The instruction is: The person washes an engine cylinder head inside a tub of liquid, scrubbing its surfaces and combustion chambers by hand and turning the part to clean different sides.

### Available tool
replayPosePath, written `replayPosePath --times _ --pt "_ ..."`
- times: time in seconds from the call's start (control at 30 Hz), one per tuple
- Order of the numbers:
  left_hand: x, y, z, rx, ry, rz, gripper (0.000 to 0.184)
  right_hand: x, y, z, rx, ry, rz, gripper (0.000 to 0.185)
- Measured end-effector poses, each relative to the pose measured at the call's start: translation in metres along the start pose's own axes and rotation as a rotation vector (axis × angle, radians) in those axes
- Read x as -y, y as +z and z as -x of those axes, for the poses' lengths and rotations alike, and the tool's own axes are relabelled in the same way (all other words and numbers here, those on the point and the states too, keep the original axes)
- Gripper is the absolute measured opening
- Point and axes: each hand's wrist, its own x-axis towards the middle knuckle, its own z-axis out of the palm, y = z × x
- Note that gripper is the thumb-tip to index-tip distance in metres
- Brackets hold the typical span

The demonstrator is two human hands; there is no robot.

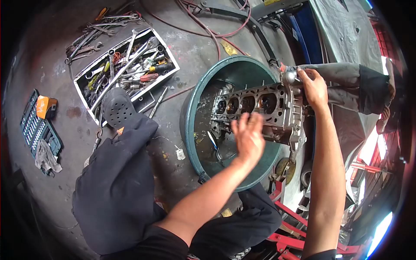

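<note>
The engine block (257, 103) is showing silvery grey, the tub (187, 125) dark green. The toolbox (165, 49) is showing white, the hose (213, 35) dull red

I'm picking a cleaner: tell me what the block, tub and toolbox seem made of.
Block: likely cast metal, stained grey, by its ribbed end and metallic glint. Tub: probably plastic, green and smooth, by its thick rounded rim. Toolbox: perhaps painted sheet metal, by its thin, straight white edges, though plastic is possible.

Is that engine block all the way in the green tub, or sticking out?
Partly out: one end of the engine block is inside the tub, while the other juts past its rim.
</note>
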Motion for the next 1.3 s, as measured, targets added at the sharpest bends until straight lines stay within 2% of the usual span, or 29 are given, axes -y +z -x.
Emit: replayPosePath --times 0.03,0.1,0.17,0.3,0.43,0.5,0.57,0.63,0.77,0.93,1.03,1.1,1.2,1.3 --pt "0.009 -0.004 -0.005 0.093 -0.092 -0.036 0.038 0.001 -0.001 0.002 -0.003 0.006 -0.001 0.069" --pt "0.002 -0.008 -0.007 0.116 -0.024 0.034 0.038 0.007 0.000 0.000 -0.016 0.022 0.038 0.063" --pt "-0.033 -0.018 -0.006 0.044 0.132 0.107 0.039 -0.001 0.001 -0.004 -0.010 -0.032 0.021 0.071" --pt "-0.034 -0.020 -0.030 0.062 0.134 0.097 0.043 0.000 -0.001 -0.005 -0.008 -0.021 0.025 0.070" --pt "-0.021 -0.018 -0.040 0.095 0.297 0.032 0.039 -0.003 0.001 -0.006 0.003 -0.025 0.044 0.069" --pt "-0.022 -0.029 -0.020 0.093 0.272 0.096 0.040 0.000 0.001 -0.002 -0.015 -0.013 0.043 0.070" --pt "-0.019 -0.021 -0.030 0.077 0.330 0.046 0.040 0.000 -0.002 -0.001 -0.003 0.008 0.052 0.070" --pt "-0.024 -0.022 -0.057 0.065 0.361 0.136 0.040 -0.003 0.000 -0.005 0.025 -0.007 0.015 0.071" --pt "-0.012 -0.013 -0.028 0.081 0.338 0.247 0.048 -0.001 0.001 -0.003 0.000 -0.001 0.029 0.068" --pt "-0.019 -0.005 -0.054 0.070 0.320 0.264 0.052 0.001 -0.001 -0.002 0.030 0.011 0.005 0.069" --pt "-0.018 -0.017 -0.028 0.102 0.326 0.251 0.052 -0.002 0.002 -0.006 0.008 -0.011 0.057 0.069" --pt "-0.016 -0.010 -0.043 0.100 0.344 0.149 0.052 -0.003 0.000 -0.004 0.003 -0.009 0.039 0.069" --pt "-0.022 -0.008 -0.076 0.103 0.347 0.182 0.049 0.003 -0.002 0.000 0.001 -0.006 0.018 0.068" --pt "-0.025 -0.025 -0.036 0.100 0.339 0.166 0.047 0.002 0.000 -0.003 0.016 -0.002 0.053 0.068"
